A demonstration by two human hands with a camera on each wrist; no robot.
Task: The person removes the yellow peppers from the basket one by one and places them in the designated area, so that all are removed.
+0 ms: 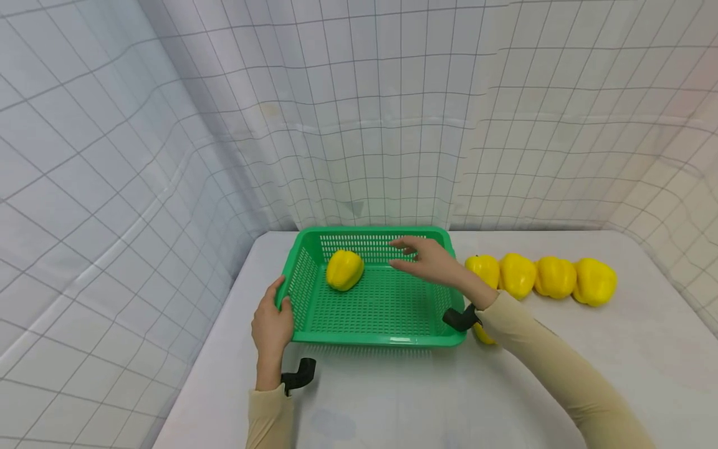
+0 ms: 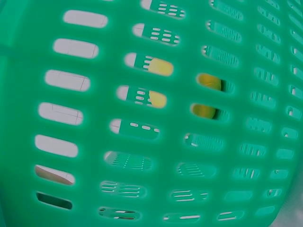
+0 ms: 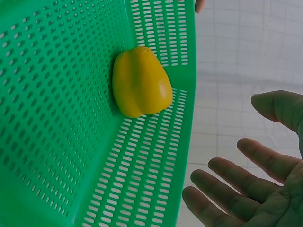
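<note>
The glossy yellow bell pepper [image 1: 344, 269] lies on its side in the green perforated plastic basket [image 1: 370, 308], left of the empty, spread right hand [image 1: 427, 257]; the left hand [image 1: 272, 324] grips the basket's left rim.

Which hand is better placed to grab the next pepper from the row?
Right, probably. The right hand hovers open and empty over the green basket, on the side nearest the row of yellow peppers. The left hand grips the basket's far-side rim.
</note>
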